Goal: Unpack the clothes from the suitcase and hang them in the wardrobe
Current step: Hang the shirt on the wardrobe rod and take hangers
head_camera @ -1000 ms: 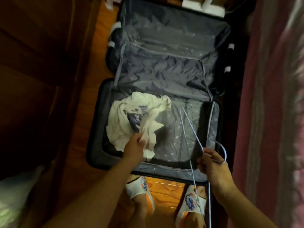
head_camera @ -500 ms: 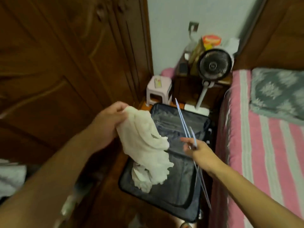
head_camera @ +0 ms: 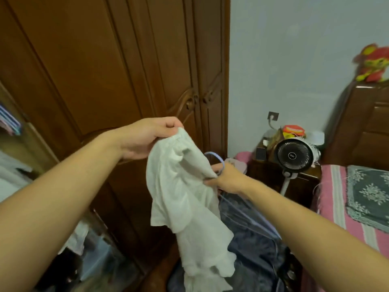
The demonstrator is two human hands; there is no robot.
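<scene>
Brown wooden wardrobe doors (head_camera: 130,76) stand closed in front of you. Before them, your left hand (head_camera: 147,140) pinches the top of a white garment (head_camera: 185,197), which hangs down over the open suitcase (head_camera: 259,245) beside the wardrobe. Your right hand (head_camera: 229,179) grips a pale blue wire hanger (head_camera: 216,159) and pinches the garment's edge.

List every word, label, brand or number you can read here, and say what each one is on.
None can be read.
Round black fan: a small pale mark on its centre hub, too small to read.
Orange-red packet behind the fan: pale markings, too blurred to read.
</scene>
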